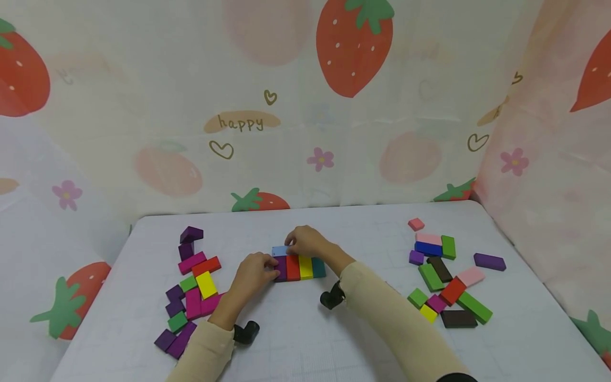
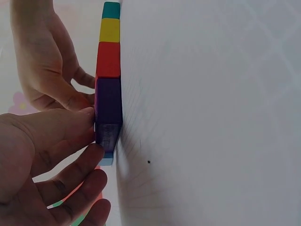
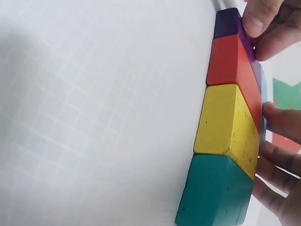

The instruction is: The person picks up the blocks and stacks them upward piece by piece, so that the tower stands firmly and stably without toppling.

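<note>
Four flat blocks lie side by side: purple [image 2: 108,101], red [image 1: 293,268], yellow [image 3: 217,120] and teal [image 3: 207,190]. Along the far side of the purple and red ones runs a light blue block [image 1: 279,251]. My left hand [image 1: 253,274] touches the purple block at its left end, thumb on top and a fingertip at the corner; its other fingers are loosely bent. With curled thumb and fingers, my right hand [image 1: 307,241] pinches the light blue block near its right end. That end is partly hidden by the fingers.
On the left of the white table [image 1: 296,329] lies a loose group of blocks, including a yellow block [image 1: 207,285]. Another scattered group lies on the right, with a purple block [image 1: 489,261] apart from it. A strawberry-print curtain [image 1: 296,175] hangs behind the table.
</note>
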{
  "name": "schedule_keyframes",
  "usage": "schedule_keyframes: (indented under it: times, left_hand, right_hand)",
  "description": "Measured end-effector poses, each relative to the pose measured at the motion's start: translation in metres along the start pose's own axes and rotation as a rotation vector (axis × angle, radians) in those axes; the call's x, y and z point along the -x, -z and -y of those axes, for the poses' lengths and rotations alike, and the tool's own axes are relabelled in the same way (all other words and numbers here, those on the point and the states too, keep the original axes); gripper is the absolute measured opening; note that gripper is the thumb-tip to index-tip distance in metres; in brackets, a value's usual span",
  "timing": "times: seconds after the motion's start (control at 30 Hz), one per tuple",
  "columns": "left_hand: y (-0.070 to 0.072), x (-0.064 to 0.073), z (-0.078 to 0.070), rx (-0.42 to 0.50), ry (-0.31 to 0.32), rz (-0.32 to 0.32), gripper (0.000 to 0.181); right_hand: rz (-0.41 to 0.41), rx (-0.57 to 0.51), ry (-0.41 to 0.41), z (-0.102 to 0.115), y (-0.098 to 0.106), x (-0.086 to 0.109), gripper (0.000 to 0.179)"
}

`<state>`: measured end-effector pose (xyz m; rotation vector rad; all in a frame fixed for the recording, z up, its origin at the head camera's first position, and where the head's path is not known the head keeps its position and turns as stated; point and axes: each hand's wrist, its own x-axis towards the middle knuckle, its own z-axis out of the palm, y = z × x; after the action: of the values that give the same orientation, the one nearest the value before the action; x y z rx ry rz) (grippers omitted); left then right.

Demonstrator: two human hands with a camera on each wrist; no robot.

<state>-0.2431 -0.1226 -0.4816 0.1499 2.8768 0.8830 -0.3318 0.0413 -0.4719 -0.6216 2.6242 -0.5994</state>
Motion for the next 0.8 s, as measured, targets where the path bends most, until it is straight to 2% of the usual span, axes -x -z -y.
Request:
schedule_keyframes:
  times: [0.4, 0.6, 0.8]
  left_hand:
    - [-0.001, -0.002, 0.001, 0.005, 0.003, 0.0, 0.023]
    - [-0.001, -0.001, 0.003, 0.005, 0.005, -0.002, 0.022]
    - [-0.003, -0.002, 0.004, 0.012, 0.001, -0.003, 0.021]
  right_hand:
    - [-0.008, -0.008, -0.017, -0.003, 0.004, 0.005, 0.028]
    - [0.013, -0.016, -0.016, -0.005, 0.004, 0.004, 0.028]
    - [-0.033, -0.013, 0.004, -0.013, 0.014, 0.007, 0.033]
